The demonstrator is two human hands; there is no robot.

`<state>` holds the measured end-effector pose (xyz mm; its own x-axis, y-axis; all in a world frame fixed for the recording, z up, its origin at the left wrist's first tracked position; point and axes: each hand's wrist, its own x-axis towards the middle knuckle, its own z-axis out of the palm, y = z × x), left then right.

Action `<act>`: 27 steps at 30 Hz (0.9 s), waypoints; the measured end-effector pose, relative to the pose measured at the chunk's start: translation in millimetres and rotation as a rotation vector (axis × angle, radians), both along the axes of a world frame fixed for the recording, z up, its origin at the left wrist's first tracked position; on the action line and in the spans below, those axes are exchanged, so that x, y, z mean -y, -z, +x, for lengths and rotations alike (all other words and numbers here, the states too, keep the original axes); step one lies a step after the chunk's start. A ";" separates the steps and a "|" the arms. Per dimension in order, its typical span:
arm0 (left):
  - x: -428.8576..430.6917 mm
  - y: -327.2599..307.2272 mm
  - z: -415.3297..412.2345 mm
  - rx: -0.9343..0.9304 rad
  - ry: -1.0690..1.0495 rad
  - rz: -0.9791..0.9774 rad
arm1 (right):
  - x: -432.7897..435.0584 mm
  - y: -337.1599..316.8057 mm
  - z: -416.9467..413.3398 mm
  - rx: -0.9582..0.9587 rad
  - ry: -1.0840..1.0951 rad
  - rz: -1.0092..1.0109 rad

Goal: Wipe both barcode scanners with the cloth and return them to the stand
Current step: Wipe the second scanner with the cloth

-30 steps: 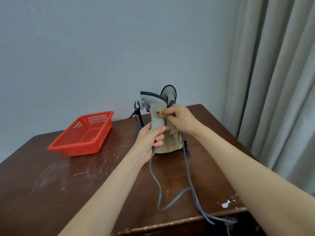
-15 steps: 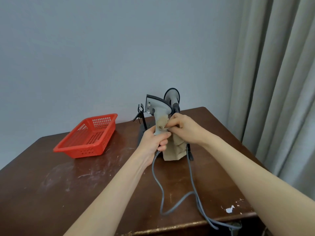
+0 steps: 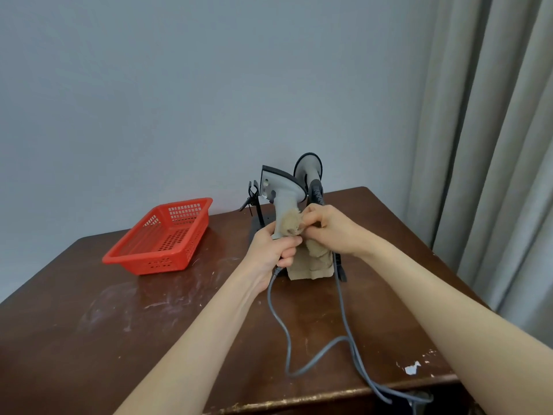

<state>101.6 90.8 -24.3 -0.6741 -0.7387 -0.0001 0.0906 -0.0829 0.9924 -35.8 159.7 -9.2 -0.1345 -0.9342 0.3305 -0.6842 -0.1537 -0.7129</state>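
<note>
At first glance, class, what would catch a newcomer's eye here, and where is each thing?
At centre, the left hand grips the grey scanner by its handle while the right hand presses a tan cloth against it. The red basket stands out on the left of the brown table.

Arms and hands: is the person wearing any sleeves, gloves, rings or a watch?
No. The left arm and the right arm are bare as far up as the picture shows, with no sleeve in sight. The left hand and the right hand have no gloves on, and no ring, watch or bracelet shows on either one.
</note>
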 end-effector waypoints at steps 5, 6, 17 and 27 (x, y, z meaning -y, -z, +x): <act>2.7 -6.0 10.2 -0.102 -0.035 0.095 | 7.8 -6.7 -19.1 -0.294 0.598 0.024; 3.7 -7.2 12.1 -0.101 -0.041 0.077 | 9.8 -8.1 -17.3 -0.206 0.615 -0.009; -9.9 -5.0 12.1 0.043 0.031 -0.079 | 27.4 -26.3 6.0 -0.356 0.394 -0.423; -12.7 -7.2 4.2 0.068 0.039 -0.065 | 20.9 -7.7 3.3 -0.308 0.288 -0.263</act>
<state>105.9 103.4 -17.1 -0.7025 -0.7116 0.0003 0.0204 -0.0198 0.9996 -32.5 138.8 -1.5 -0.2338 -0.7529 0.6152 -0.8981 -0.0752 -0.4333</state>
